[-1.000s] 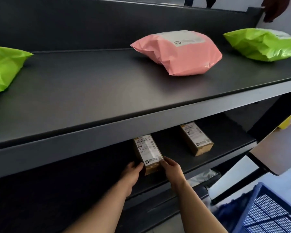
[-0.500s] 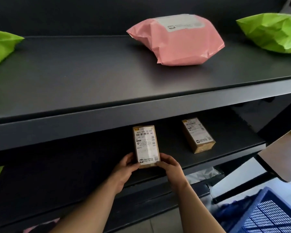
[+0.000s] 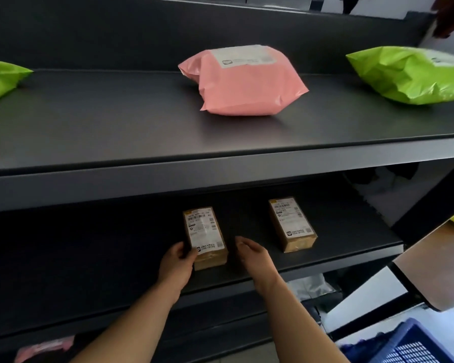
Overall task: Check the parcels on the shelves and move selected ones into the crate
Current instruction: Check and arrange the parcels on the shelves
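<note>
Thumb of the left hand (image 3: 177,265) lies on the label of the left box (image 3: 205,237) at its near corner. The rest of that hand wraps the box's side at 9 o'clock; those fingers sit in shadow, so how firmly they grip is hard to say. The box lies flat, label up, on the lower shelf (image 3: 89,258), close to its front edge and near the middle of the view. The right hand (image 3: 252,255) hovers just beside the box at its 3 o'clock, not touching it, fingers loosely curved and holding nothing. At 2 o'clock from that hand the right box (image 3: 291,224), of the same brown card, lies flat with its label up, apart from the first. On the upper shelf (image 3: 116,121) rest 3 soft bags: a pink bag (image 3: 244,82) at 12 o'clock of the view with a white label on top, a green bag (image 3: 409,74) at 2 o'clock, and a second green bag (image 3: 0,77) cut by the frame edge at 10 o'clock. The blue crate (image 3: 414,347) shows a mesh corner at 5 o'clock, well apart from both boxes. Under the lower shelf a white bag (image 3: 312,286) lies at 5 o'clock of the right hand, and a blurred pink parcel (image 3: 42,347) shows at 7 o'clock of the view.
</note>
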The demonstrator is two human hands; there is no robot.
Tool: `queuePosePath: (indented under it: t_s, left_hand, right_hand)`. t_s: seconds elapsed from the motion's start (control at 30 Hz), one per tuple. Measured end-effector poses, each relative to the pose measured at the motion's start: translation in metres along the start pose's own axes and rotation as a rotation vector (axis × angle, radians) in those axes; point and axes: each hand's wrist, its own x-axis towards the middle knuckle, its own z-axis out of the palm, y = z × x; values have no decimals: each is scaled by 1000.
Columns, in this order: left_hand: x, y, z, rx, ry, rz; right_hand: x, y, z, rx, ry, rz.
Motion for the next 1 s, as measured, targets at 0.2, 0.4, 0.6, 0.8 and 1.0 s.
queuePosePath:
  t_s: [0.2,0.4,0.6,0.8,1.0]
  left_hand:
    - [-11,34,56,-45,95,236]
    - [-8,42,132,-104,-309,-60]
    - [6,38,178,57,-384,-103]
    - [13,48,202,13,-392,-60]
    - [15,36,197,-87,-463,-31]
  right_hand:
    - [16,-37,-79,89,414,-202]
    - [42,-36,-147,62,544,-141]
    - [56,-14,-166,93,295,-1]
    - [53,-7,-166,99,202,-74]
    - [43,-3,-170,138,169,-120]
